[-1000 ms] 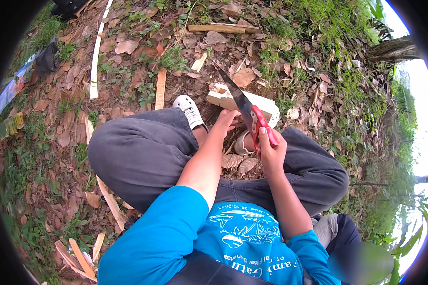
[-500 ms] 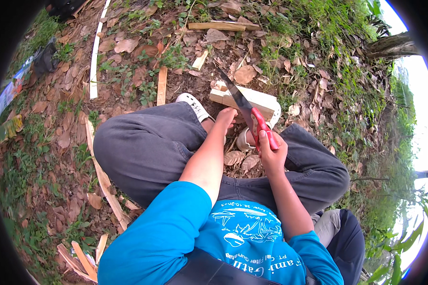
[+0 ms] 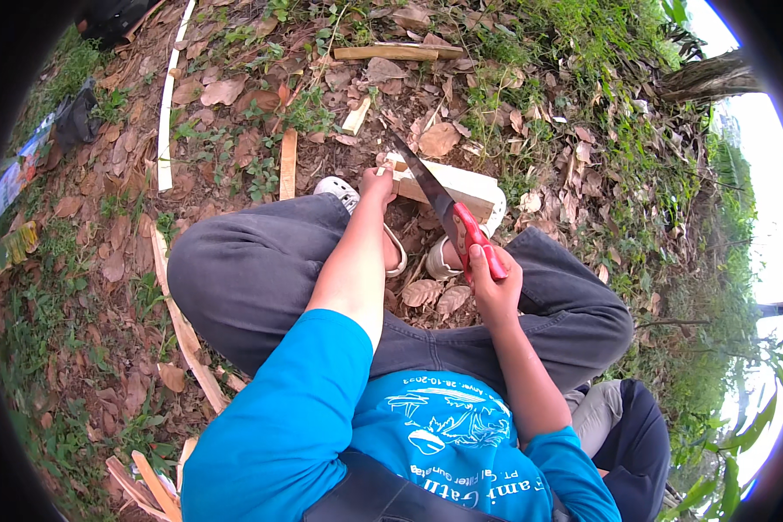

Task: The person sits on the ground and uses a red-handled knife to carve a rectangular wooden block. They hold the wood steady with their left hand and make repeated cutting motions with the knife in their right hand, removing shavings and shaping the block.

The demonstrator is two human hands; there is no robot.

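Observation:
My right hand is closed round the red handle of a hand saw, and its dark blade slants up and to the left. The blade crosses over a pale wooden block lying in front of my feet. At the block's left end my left hand has its fingers wrapped on the wood, partly hidden by the hand itself. From this view I cannot tell whether the saw's teeth touch the block. White clogs are on my feet, the right one partly behind the block.
Dry leaves and weeds cover the ground. A small wood offcut, a short plank and a wood strip lie beyond my feet. Long strips run along my left. A person's leg is behind me at right, a trunk far right.
My left hand has moved forward and left, from below the block to its left end. My right hand still holds the saw across the block, nearly unmoved.

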